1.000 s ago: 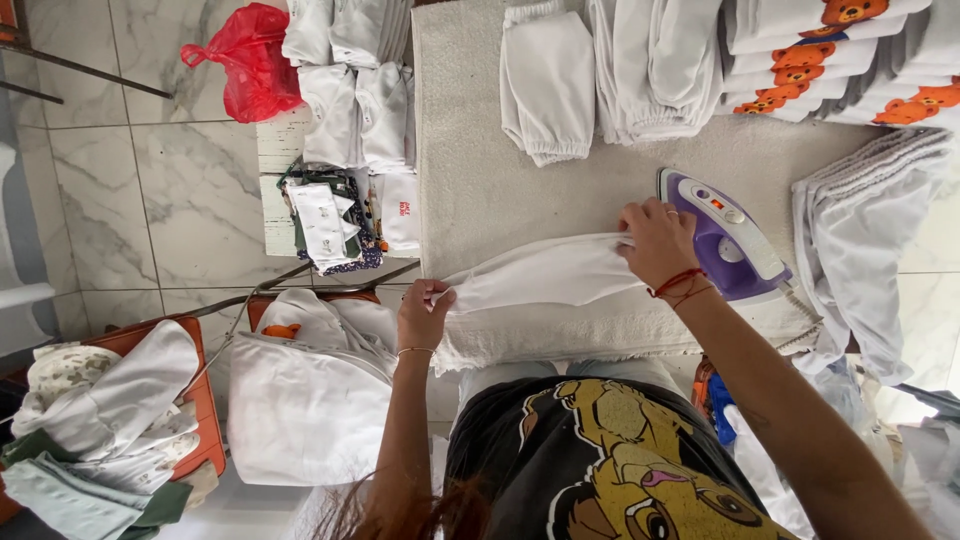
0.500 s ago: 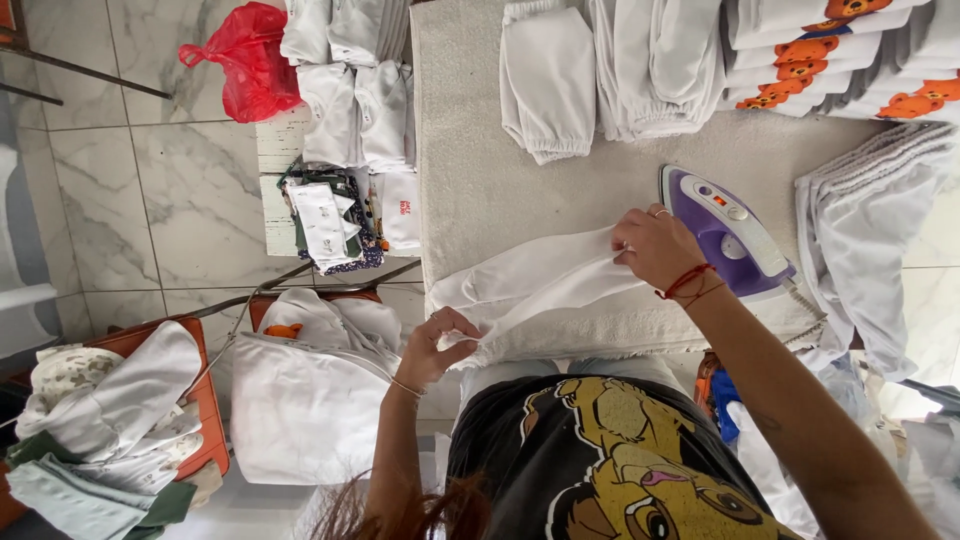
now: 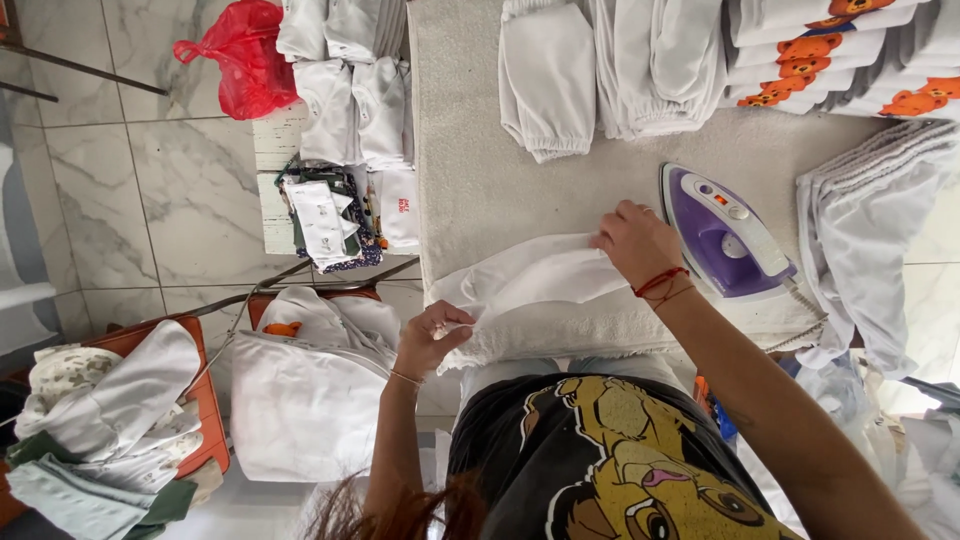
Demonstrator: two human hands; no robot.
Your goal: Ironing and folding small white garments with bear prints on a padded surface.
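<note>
Since a moment ago the left hand (image 3: 432, 335) has pulled the white garment (image 3: 530, 280) edge toward six o'clock, pinching it; right hand (image 3: 635, 240) clamps the far edge. Best kept taut and flat on the padded board (image 3: 480, 170); purple iron (image 3: 722, 232) sits at three o'clock.

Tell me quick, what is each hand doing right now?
Left hand: fingers closed, pinching the near edge of the white garment.
Right hand: fingers bent, gripping the same white garment at its far end, beside the purple iron.
</note>
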